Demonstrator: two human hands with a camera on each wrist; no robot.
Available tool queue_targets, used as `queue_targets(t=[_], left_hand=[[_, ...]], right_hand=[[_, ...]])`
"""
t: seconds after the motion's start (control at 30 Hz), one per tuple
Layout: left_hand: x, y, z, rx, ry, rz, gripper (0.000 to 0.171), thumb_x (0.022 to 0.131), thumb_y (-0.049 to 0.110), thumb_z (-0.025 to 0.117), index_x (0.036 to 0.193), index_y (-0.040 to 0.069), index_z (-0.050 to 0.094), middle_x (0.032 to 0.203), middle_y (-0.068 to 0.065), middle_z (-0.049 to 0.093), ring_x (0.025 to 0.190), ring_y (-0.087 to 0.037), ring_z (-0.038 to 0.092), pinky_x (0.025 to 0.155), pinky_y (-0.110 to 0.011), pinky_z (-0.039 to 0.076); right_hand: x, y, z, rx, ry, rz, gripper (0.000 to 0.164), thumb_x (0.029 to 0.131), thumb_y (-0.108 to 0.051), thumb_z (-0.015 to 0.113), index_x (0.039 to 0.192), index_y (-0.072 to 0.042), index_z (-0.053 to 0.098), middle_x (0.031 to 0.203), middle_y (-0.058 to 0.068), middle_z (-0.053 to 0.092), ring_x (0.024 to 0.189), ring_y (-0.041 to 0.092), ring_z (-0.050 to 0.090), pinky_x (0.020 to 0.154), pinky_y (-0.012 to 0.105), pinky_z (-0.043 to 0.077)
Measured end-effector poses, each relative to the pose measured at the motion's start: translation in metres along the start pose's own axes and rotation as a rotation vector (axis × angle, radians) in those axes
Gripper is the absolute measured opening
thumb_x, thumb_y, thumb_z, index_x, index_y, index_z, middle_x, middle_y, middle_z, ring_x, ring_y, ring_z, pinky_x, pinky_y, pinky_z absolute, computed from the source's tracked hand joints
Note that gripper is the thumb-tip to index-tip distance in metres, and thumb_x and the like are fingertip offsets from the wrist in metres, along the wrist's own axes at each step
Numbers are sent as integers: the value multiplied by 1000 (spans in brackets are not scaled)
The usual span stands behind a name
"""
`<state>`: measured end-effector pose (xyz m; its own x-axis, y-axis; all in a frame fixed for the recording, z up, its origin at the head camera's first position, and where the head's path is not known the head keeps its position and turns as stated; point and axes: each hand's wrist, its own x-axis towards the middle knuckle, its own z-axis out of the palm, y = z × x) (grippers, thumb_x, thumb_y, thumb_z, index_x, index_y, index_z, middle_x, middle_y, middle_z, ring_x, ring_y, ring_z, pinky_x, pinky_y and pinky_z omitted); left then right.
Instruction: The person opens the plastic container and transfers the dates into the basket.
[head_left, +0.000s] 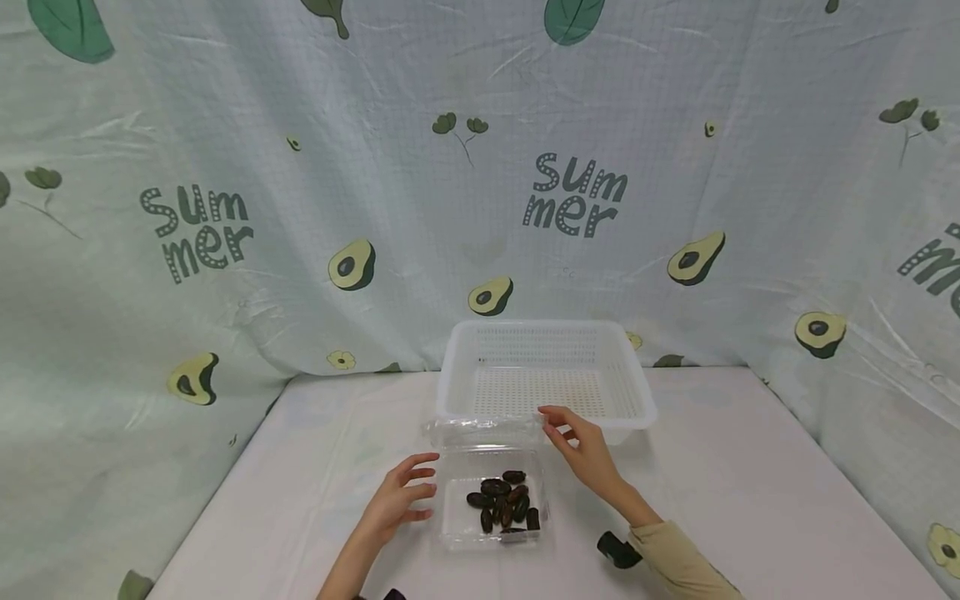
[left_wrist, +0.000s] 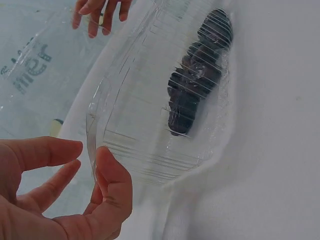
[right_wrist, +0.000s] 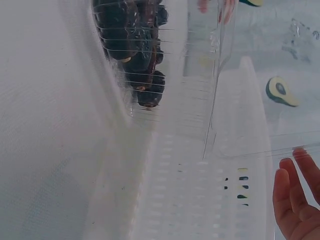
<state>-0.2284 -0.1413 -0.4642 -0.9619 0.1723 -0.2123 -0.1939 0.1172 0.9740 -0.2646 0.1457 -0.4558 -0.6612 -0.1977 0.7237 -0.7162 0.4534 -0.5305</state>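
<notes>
A clear plastic clamshell box (head_left: 457, 533) stands on the table with its lid (head_left: 483, 432) raised at the back. Several dark brown dates (head_left: 495, 487) lie inside, mostly toward the right. At the box's left side is my left hand (head_left: 401, 497), fingers spread and slightly bent. The left wrist view shows the thumb and fingers apart around the clear plastic edge (left_wrist: 91, 142). My right hand (head_left: 583, 450) reaches the lid's right corner. In the right wrist view, its extended fingertips (right_wrist: 299, 151) meet the lid's edge; the thumb is hidden there.
Right behind the box sits a white perforated plastic basket (head_left: 450, 375), its near rim close to the lid and right hand. The pale table (head_left: 352, 433) meets a printed cloth backdrop (head_left: 412, 200) at the back and sides. A black wrist device (head_left: 618, 551) shows by the right sleeve.
</notes>
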Motion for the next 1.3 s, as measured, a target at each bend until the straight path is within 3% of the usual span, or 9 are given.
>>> queue_targets(t=[0.43,0.67,0.8,0.93,1.03,1.13,1.3], left_hand=[[6,-2,0,36,-50,25,65,80,-7,51,139,14,32,125,-25,36,80,-17,50,55,-24,46],[6,-5,-2,23,-46,22,65,79,-7,52,138,14,33,123,-22,37,77,-15,49,54,-24,46],[7,-6,-4,7,-59,15,64,79,-6,53,138,14,34,111,-17,43,76,-13,49,55,-24,47],[8,-6,-7,-8,-83,-4,63,81,-3,52,138,15,32,93,-6,46,74,-10,48,56,-24,48],[7,-5,-7,7,-81,-5,61,82,-2,51,138,14,32,90,-6,46,74,-10,47,57,-24,48],[2,-4,-2,122,-22,64,59,79,-4,50,135,10,37,95,-14,46,72,-13,49,54,-24,48],[-12,-1,11,513,170,345,48,74,-5,55,121,1,52,94,-21,45,67,-19,51,54,-20,41]], right_hand=[[-12,2,-3,5,28,64,30,80,-2,63,109,-6,59,93,6,67,75,13,60,55,20,47],[-26,-9,-7,-38,-41,93,22,79,-5,65,100,-2,57,84,-1,63,73,6,57,56,18,45],[-32,-11,-6,-101,-139,-17,20,77,-5,67,95,-6,58,83,-3,62,74,5,57,58,18,46],[-34,-8,-2,-172,-234,-223,24,73,-3,70,92,-11,60,86,-3,61,76,5,56,63,18,47],[-31,-7,3,-222,-290,-375,25,69,-3,72,90,-12,62,86,-4,60,79,7,57,69,18,46],[-27,-6,10,-298,-352,-476,23,68,-7,74,88,-14,64,84,-7,60,80,7,57,72,20,45],[-24,-9,17,-427,-473,-501,21,70,-16,74,88,-19,64,85,-10,61,79,5,54,72,22,43]])
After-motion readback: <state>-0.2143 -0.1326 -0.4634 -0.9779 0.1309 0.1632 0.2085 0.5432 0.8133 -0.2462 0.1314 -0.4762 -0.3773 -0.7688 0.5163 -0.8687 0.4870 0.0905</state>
